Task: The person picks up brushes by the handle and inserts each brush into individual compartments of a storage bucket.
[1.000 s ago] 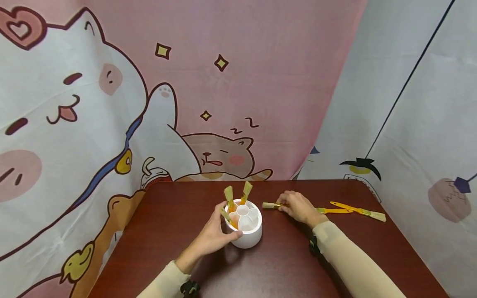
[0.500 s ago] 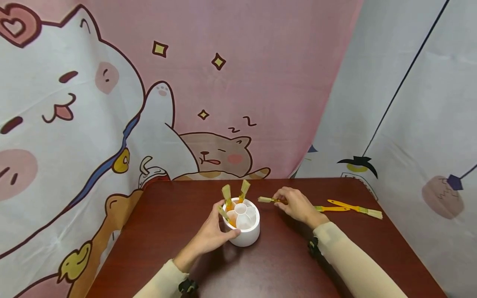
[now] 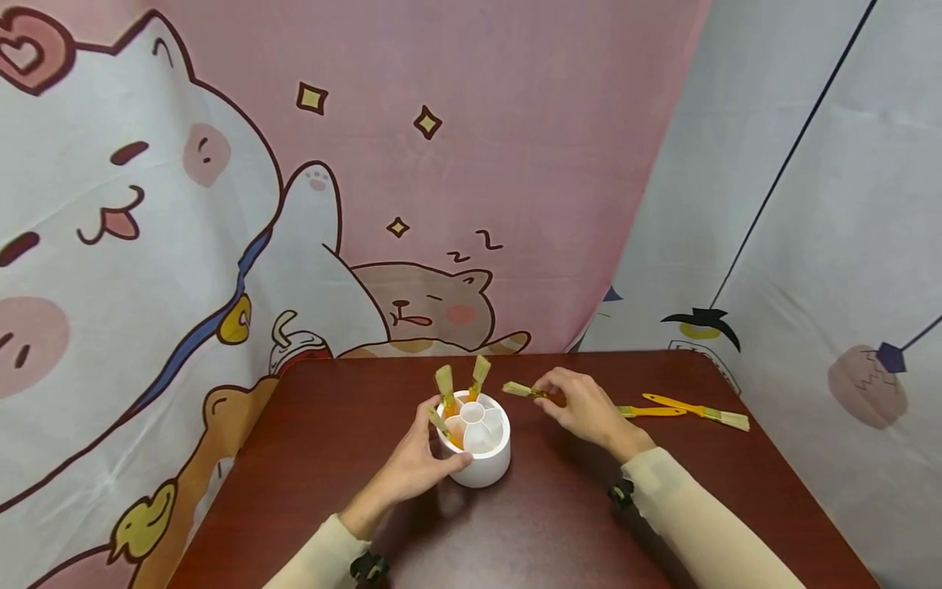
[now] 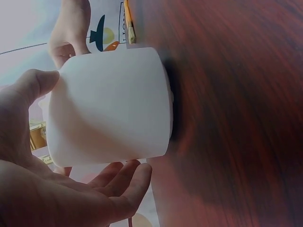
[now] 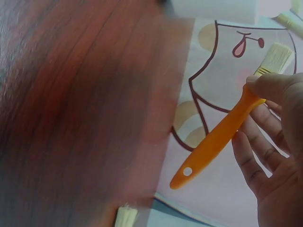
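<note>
Nearest, the left hand [image 3: 412,468] wraps its thumb and fingers round the white holder [image 3: 478,450], which stands on the dark surface [image 3: 559,523] with three brushes [image 3: 446,381] upright in its compartments. Just beyond, the right hand [image 3: 585,405] pinches a brush [image 5: 222,135] by its orange handle, raised off the surface with bristles toward the holder. It looks light and stiff, the plastic handle perhaps slick, best taken near the ferrule. Farther right lie two more brushes [image 3: 699,411].

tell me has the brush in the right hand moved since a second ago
Yes. The brush in the right hand has lifted off the table and come closer to the white holder.
</note>
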The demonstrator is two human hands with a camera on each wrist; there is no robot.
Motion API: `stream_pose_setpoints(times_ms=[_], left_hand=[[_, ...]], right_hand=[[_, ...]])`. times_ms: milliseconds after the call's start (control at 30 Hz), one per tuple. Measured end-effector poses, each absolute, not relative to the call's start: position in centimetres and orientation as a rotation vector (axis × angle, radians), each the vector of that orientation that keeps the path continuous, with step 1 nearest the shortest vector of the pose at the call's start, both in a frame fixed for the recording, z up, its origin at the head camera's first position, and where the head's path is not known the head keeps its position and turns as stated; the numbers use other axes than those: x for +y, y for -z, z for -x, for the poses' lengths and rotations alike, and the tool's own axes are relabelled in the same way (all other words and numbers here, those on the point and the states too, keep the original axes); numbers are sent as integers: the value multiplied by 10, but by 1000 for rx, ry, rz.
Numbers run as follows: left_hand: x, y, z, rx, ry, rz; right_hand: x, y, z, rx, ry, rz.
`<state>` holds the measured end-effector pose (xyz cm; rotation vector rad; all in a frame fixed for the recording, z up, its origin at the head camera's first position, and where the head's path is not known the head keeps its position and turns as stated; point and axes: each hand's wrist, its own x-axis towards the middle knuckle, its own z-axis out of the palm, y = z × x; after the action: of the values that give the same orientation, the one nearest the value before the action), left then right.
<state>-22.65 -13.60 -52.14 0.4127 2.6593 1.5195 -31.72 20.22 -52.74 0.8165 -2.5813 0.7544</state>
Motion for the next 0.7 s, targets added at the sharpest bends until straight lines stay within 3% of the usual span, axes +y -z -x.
stream_pose_setpoints(times_ms=[700], left_hand=[[-138,523,229,2656,-1510,-403]], right_hand=[[184,499,278,-2525,-870,-884]])
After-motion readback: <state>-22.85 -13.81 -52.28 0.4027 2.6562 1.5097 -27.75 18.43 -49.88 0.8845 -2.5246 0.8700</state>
